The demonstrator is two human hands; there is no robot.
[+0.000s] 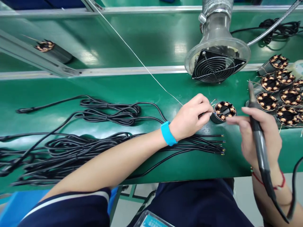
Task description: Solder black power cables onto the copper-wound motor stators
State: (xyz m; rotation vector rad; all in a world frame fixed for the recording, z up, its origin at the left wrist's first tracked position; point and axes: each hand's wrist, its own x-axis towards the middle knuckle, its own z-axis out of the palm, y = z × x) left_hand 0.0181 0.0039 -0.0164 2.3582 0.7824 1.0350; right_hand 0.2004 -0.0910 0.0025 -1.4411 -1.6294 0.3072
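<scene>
My left hand point(193, 116), with a blue wristband point(168, 133) on the wrist, pinches a thin solder wire point(142, 63) and holds it against a copper-wound motor stator point(223, 111) on the green bench point(142, 91). In my right hand point(259, 134) I grip a soldering iron point(257, 132), tip pointing up and away; the index finger reaches to the stator's near edge. Black cables point(203, 143) with stripped ends lie just below the stator.
Several more wound stators point(280, 91) are grouped at the right. A fume extractor fan point(216, 58) stands behind the work. Coiled black cables point(71, 142) cover the left bench. One stator point(47, 47) lies on the far conveyor belt at the left.
</scene>
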